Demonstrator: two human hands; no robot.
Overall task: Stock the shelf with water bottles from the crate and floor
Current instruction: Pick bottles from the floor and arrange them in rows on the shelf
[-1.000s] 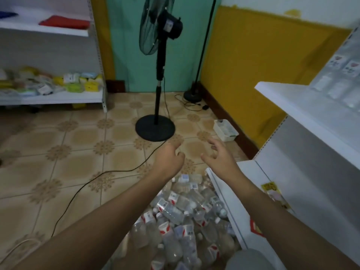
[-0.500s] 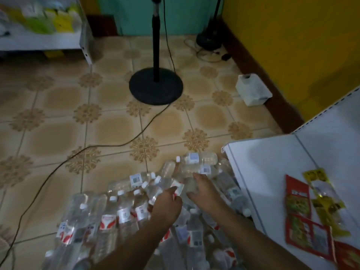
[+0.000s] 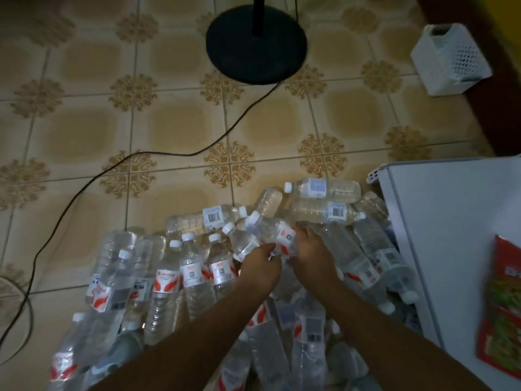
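Several clear water bottles point(image 3: 194, 266) with white caps and red-and-white labels lie piled on the tiled floor. My left hand point(image 3: 260, 268) grips the lower end of one bottle point(image 3: 239, 244), whose cap points up and left. Close beside it, my right hand point(image 3: 313, 249) holds a second bottle point(image 3: 272, 228) by its labelled body, raised slightly above the pile. The two held bottles lie side by side and touch. The white bottom shelf point(image 3: 451, 235) is at the right, right next to the pile. No crate is in view.
A black fan base point(image 3: 256, 43) stands on the floor ahead, and its cable point(image 3: 141, 158) runs left across the tiles. A white perforated basket point(image 3: 451, 57) sits by the wall at top right. Red and yellow snack packets point(image 3: 504, 300) lie on the shelf's right part.
My view has tilted down onto the pile. Both hands dropped from mid-air into the bottles, and each now grips one, lifted a little.
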